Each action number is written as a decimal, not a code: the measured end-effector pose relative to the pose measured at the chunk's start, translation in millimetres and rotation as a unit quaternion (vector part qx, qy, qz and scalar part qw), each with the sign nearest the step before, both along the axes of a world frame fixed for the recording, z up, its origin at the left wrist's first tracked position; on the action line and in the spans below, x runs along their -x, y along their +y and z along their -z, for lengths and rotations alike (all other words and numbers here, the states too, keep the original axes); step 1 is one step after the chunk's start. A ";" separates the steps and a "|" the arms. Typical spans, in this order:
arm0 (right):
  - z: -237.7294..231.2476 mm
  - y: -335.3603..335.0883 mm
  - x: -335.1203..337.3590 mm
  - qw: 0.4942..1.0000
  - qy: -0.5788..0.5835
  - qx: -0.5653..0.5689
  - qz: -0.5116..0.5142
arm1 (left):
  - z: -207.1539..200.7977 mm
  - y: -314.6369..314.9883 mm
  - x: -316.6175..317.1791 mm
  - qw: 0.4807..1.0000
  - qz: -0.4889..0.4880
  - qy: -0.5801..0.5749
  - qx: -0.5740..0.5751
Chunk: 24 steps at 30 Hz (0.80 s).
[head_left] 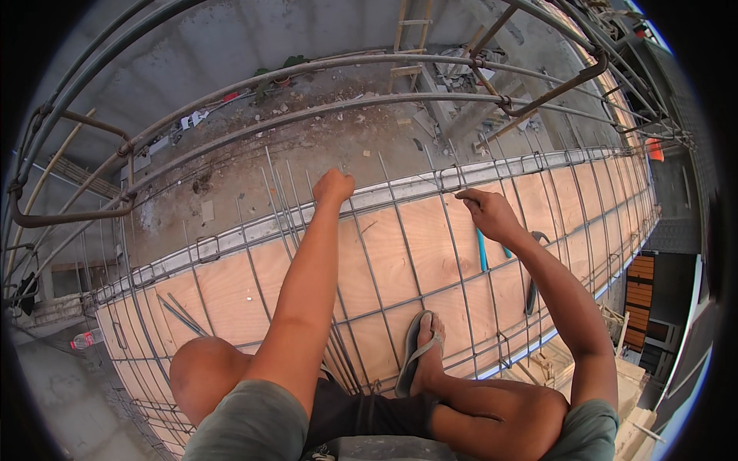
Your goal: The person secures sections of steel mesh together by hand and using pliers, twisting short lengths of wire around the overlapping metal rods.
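Observation:
My left hand (334,187) is closed in a fist over the far edge of a rebar mesh (421,296). What it holds, if anything, is hidden by the fingers. To its right, my right hand (490,215) is pinched, thumb against forefinger, above the same edge; anything between the fingertips is too small to make out. Just below the right hand lies a tool with blue handles (482,250), partly covered by the bars. A dark curved tool (532,278) lies by my right forearm. Beneath the mesh are pale plywood panels (430,238).
My sandalled foot (424,349) stands on the mesh, between bars. Thick bent rebar (307,110) arches across the far side. Beyond the slab edge, a lower floor (246,165) holds rubble. A plastic bottle (86,339) lies at left; bundled loose bars (184,313) rest near my knee.

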State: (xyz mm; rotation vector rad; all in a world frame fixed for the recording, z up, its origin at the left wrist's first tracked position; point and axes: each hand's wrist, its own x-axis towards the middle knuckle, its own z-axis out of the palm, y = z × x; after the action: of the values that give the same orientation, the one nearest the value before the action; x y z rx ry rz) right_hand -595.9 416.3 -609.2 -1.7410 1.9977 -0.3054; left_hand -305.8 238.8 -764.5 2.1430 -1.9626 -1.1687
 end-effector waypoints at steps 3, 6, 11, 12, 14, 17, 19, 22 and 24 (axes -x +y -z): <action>14.4 -11.5 -16.8 0.999 -0.022 0.015 -0.048 | 15.2 -22.1 -23.8 0.995 -0.031 0.084 -0.049; 17.2 -27.2 -51.9 0.998 -0.040 0.024 -0.047 | 25.3 -31.7 -50.7 0.947 -0.102 0.287 -0.099; 32.9 -59.4 -85.4 0.993 0.023 -0.023 -0.114 | 13.3 -18.6 -38.9 0.903 -0.103 0.397 -0.126; 38.6 -62.8 -90.6 0.992 0.040 -0.038 -0.117 | 11.3 -19.3 -40.6 0.909 -0.086 0.385 -0.132; 42.3 -70.4 -107.2 0.987 0.074 -0.069 -0.125 | 7.6 -18.5 -43.1 0.919 -0.055 0.361 -0.147; 43.7 -77.7 -119.2 0.977 0.093 -0.127 -0.140 | 5.3 -22.6 -52.2 0.919 -0.046 0.346 -0.184; 48.1 -79.3 -117.1 0.978 0.090 -0.128 -0.138 | 3.5 -24.0 -56.5 0.919 -0.025 0.344 -0.193; 53.3 -79.3 -105.2 0.983 0.069 -0.116 -0.126 | 0.1 -24.7 -58.0 0.913 -0.006 0.347 -0.217; 50.7 -80.2 -105.8 0.982 0.055 -0.141 -0.116 | 0.9 -25.5 -63.9 0.913 -0.002 0.343 -0.222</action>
State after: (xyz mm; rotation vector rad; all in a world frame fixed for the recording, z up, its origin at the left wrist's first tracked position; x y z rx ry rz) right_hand -490.2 336.1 -659.9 -1.8113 1.7833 0.1483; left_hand -242.0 213.3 -765.4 1.5029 -1.4643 -2.1507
